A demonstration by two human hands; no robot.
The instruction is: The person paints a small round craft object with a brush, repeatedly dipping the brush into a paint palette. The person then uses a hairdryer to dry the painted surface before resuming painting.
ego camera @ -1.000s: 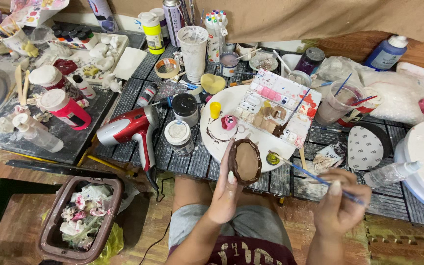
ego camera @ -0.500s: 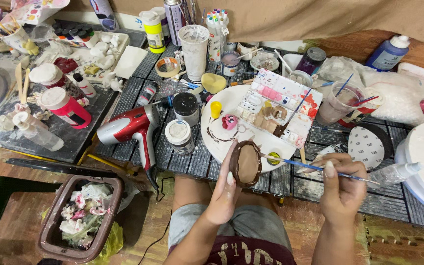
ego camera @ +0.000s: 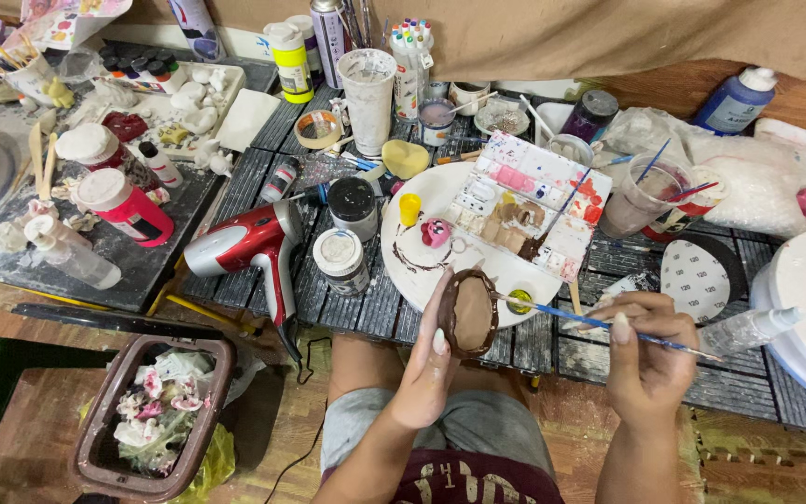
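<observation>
While left hand (ego camera: 426, 373) grips the brown oval piece (ego camera: 468, 315) tilted up at the desk's near edge, right hand (ego camera: 644, 347) pinches the blue paintbrush (ego camera: 590, 322), tip touching its rim.

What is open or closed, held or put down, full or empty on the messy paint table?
Oval piece: held upright in left hand, rim painted brown.
Brush: held in right hand, tip at the oval piece.
Hair dryer: lying on the table.
Bin: open, holding scraps.
Red bottle: capped, lying down.
Clear cup: upright, brushes inside.
Palette: wells smeared with paint.
</observation>
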